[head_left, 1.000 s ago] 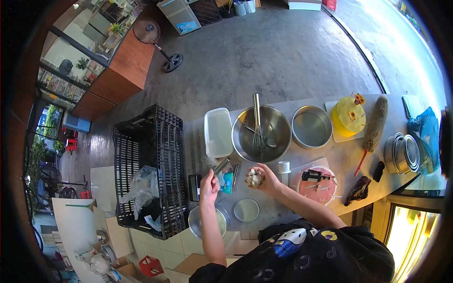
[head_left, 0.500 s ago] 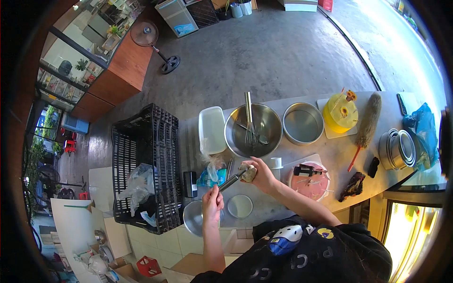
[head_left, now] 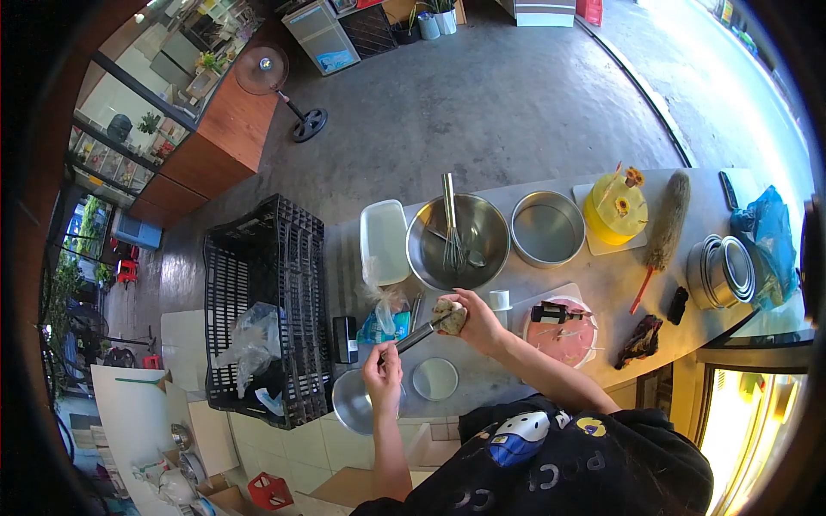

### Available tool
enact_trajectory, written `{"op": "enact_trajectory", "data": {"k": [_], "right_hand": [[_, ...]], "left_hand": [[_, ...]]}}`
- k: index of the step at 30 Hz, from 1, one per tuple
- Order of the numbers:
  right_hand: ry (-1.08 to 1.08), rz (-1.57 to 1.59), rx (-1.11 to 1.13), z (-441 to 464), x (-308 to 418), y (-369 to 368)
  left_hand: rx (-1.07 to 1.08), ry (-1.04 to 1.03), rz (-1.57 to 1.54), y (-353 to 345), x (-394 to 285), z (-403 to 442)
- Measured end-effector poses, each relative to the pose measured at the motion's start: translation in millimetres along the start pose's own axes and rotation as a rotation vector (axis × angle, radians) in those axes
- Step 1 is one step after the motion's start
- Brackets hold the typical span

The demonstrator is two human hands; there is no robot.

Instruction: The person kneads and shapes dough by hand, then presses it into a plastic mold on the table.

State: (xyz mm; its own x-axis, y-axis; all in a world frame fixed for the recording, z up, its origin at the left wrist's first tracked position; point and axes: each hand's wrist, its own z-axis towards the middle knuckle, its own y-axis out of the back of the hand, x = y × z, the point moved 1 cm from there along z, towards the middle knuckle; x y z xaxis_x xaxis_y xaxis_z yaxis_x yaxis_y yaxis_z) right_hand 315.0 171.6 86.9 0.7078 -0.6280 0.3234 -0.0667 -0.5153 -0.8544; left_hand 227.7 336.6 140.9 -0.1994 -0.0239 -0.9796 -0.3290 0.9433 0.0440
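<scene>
My left hand (head_left: 383, 371) is closed around a slim tool with a dark handle (head_left: 416, 335), its far end pointing up and right. My right hand (head_left: 476, 320) grips a crumpled grey-white lump (head_left: 448, 316), perhaps a cloth; I cannot tell its kind. The tool's tip meets this lump, so its working end is hidden. Just beyond my right hand stands a steel mixing bowl (head_left: 422, 265) with a whisk (head_left: 449, 215) leaning in it. Below the tool is a round container of pale contents (head_left: 435, 379), beside a metal bowl (head_left: 348, 404).
A black plastic crate (head_left: 314, 292) stands left of a white tub (head_left: 385, 241). To the right are a round cake tin (head_left: 548, 230), a yellow cake (head_left: 607, 225), a pink round cake (head_left: 559, 344) with a dark bottle on it, a duster (head_left: 669, 225) and nested tins (head_left: 704, 273).
My left hand has shifted slightly left and the tool lies at a somewhat flatter angle against the lump. My right hand stays almost in place. The whole view has shifted slightly.
</scene>
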Motion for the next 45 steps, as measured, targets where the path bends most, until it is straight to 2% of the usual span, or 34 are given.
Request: {"op": "enact_trajectory", "data": {"k": [1,3,9,12,15,18,19,20,21,22,23,25,26,28,29,31,32,34,38,40,41,42,43,44,45], "right_hand": [[0.001,-0.009,0.006,-1,0,0],[0.006,-0.006,0.026,2,-2,3],[-0.001,-0.003,0.003,-2,-2,-1],[-0.017,0.019,0.007,-8,0,-7],[-0.026,0.027,-0.002,-9,1,-11],[0.012,0.069,0.015,-6,-3,-1],[0.014,0.089,0.037,-3,-7,6],[-0.013,0.078,-0.111,-4,-8,3],[-0.041,0.084,-0.064,-8,-7,-1],[-0.066,0.059,0.101,3,-13,14],[-0.082,0.068,0.032,1,-13,11],[-0.071,0.064,0.163,4,-15,13],[-0.055,0.061,0.166,6,-15,14],[-0.175,0.099,-0.065,3,-15,9],[-0.168,0.098,-0.066,3,-16,10],[-0.116,0.051,0.004,2,-17,11],[-0.109,0.053,0.018,6,-20,16],[-0.110,0.054,0.011,6,-19,16],[-0.103,-0.002,-0.049,4,-20,17],[-0.100,-0.032,-0.059,8,-20,23],[-0.100,-0.061,-0.073,9,-22,26],[-0.101,-0.060,-0.072,8,-23,26],[-0.013,-0.131,-0.183,6,-23,27],[0.076,-0.201,-0.293,5,-22,27],[0.075,-0.203,-0.289,3,-21,27]], "left_hand": [[0.001,-0.001,-0.001,1,2,-1],[-0.032,-0.179,0.162,3,3,-3],[-0.092,-0.374,0.481,1,-16,-13],[0.027,-0.345,0.382,2,-3,-11],[0.010,-0.434,0.296,1,3,-10],[0.120,-0.467,0.471,6,5,-9],[0.029,-0.483,0.387,1,7,-10],[0.006,-0.491,0.385,4,11,-10],[0.002,-0.459,0.265,3,14,-11],[0.034,-0.387,0.270,11,26,-8],[0.059,-0.407,0.256,9,28,-6],[0.140,-0.446,0.409,8,24,-5],[0.149,-0.459,0.406,8,26,-4],[0.070,-0.388,0.171,7,28,-5],[0.075,-0.391,0.169,7,27,-4],[0.108,-0.410,0.413,6,19,-6],[0.109,-0.414,0.412,6,16,-10],[-0.031,-0.226,0.340,9,15,-18],[0.096,-0.390,0.384,8,22,-15],[-0.001,-0.134,0.196,13,23,-19],[-0.002,-0.135,0.197,18,30,-17],[-0.065,-0.060,0.010,22,33,-13],[-0.128,0.014,-0.177,25,36,-10],[-0.170,0.114,-0.135,28,39,-8],[-0.173,0.111,-0.135,37,56,-1]]}}
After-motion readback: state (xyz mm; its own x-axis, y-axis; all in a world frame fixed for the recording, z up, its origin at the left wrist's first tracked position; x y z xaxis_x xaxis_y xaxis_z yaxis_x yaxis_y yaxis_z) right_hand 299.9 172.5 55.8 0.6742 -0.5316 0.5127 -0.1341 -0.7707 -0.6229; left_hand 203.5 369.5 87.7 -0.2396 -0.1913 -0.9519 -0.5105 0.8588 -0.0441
